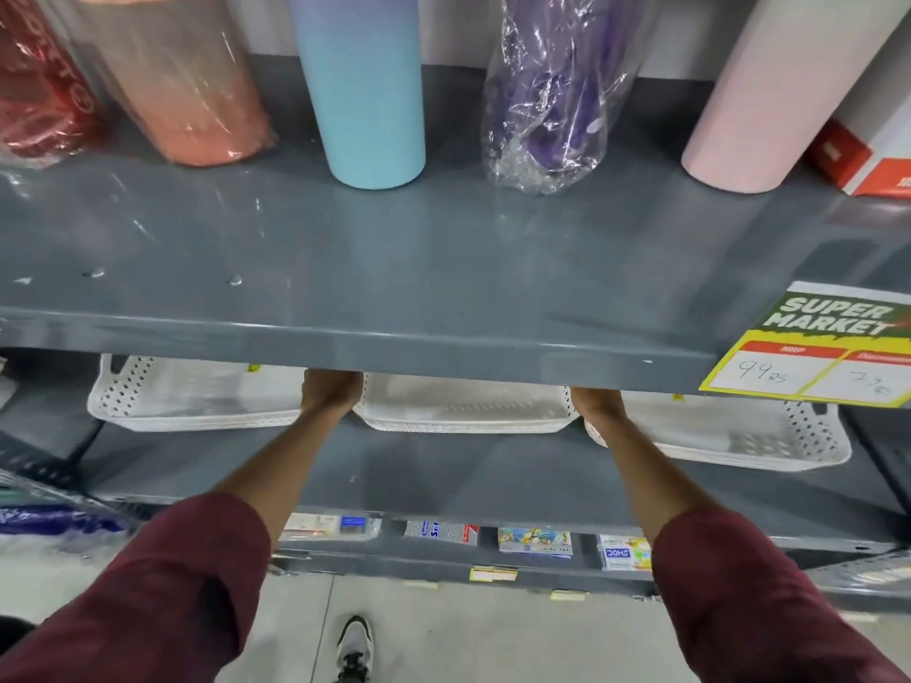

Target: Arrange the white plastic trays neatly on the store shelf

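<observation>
A person in maroon sleeves reaches under a grey upper shelf (pixel 443 347) to the shelf (pixel 443 465) below, where three white trays sit in a row. The left hand (pixel 329 392) and right hand (pixel 597 402) are at either end of the middle tray (pixel 463 411), touching its short sides. The upper shelf's edge hides the fingers, so I cannot tell how far either hand is closed or whether it grips. The left tray (pixel 192 396) and right tray (pixel 739 431) lie just beside it, the right one slightly askew.

The trays look like thin perforated plastic: probably light, fairly stiff with some flex, and easy to slide. The short ends or rim seem the natural places to hold.

A price card (pixel 818 352) on the upper shelf's edge reads "SUPER MARKET", with "99 RS" handwritten. Tall tumblers (pixel 374 91) stand above. Lower down, a small pack (pixel 622 552) reads "DOMS".
</observation>
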A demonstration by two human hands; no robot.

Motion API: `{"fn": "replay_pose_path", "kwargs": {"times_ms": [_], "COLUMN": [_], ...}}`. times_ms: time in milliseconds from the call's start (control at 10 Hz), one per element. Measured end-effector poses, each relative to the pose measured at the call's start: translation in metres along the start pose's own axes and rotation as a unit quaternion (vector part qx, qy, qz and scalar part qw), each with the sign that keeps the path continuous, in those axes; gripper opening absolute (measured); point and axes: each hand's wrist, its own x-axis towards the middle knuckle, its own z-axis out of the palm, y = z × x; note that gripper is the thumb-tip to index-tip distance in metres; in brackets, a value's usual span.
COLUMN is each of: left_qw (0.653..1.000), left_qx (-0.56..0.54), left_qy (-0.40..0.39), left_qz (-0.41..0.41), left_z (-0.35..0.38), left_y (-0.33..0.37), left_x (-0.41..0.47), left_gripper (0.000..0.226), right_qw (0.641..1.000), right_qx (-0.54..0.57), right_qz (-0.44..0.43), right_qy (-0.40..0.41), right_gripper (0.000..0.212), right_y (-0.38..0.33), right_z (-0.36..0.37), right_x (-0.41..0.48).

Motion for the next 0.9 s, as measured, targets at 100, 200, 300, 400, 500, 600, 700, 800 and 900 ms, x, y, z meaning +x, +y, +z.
{"fn": "replay_pose_path", "kwargs": {"times_ms": [100, 200, 300, 400, 500, 600, 700, 800, 900], "left_qw": [0.999, 0.994, 0.994, 0.995, 0.993, 0.991, 0.989, 0.985, 0.977], "left_qx": [0.049, 0.093, 0.088, 0.063, 0.072, 0.098, 0.122, 0.134, 0.128], "left_qy": [0.012, 0.0, -0.018, -0.007, -0.002, -0.003, -0.06, -0.073, 0.038], "left_qz": [0.007, 0.048, 0.069, 0.074, 0.09, 0.087, 0.056, 0.078, 0.167], "left_z": [-0.002, -0.004, -0.007, -0.009, -0.009, -0.007, -0.021, -0.035, -0.04], "left_y": [0.005, 0.005, -0.01, -0.017, -0.025, -0.03, -0.017, -0.006, -0.005], "left_x": [-0.004, -0.014, -0.029, -0.04, -0.054, -0.06, -0.056, -0.058, -0.086], "left_gripper": [0.05, 0.049, 0.05, 0.049, 0.046, 0.046, 0.055, 0.069, 0.075], "right_qw": [0.999, 0.998, 0.997, 0.997, 0.996, 0.996, 0.994, 0.989, 0.969], "right_qx": [-0.01, -0.052, -0.071, -0.078, -0.084, -0.089, -0.113, -0.144, -0.157], "right_qz": [-0.031, -0.023, -0.005, -0.004, -0.004, 0.0, 0.002, -0.025, -0.165], "right_qy": [0.034, 0.03, 0.017, 0.019, 0.022, 0.02, 0.015, 0.028, 0.094], "right_gripper": [0.042, 0.039, 0.045, 0.049, 0.05, 0.05, 0.055, 0.06, 0.061], "right_y": [-0.004, -0.004, 0.002, 0.006, 0.014, 0.016, 0.011, 0.006, 0.003], "right_z": [-0.001, -0.004, -0.008, -0.009, -0.011, -0.011, -0.022, -0.032, -0.038], "right_x": [-0.001, -0.008, -0.028, -0.042, -0.054, -0.059, -0.059, -0.067, -0.09]}}
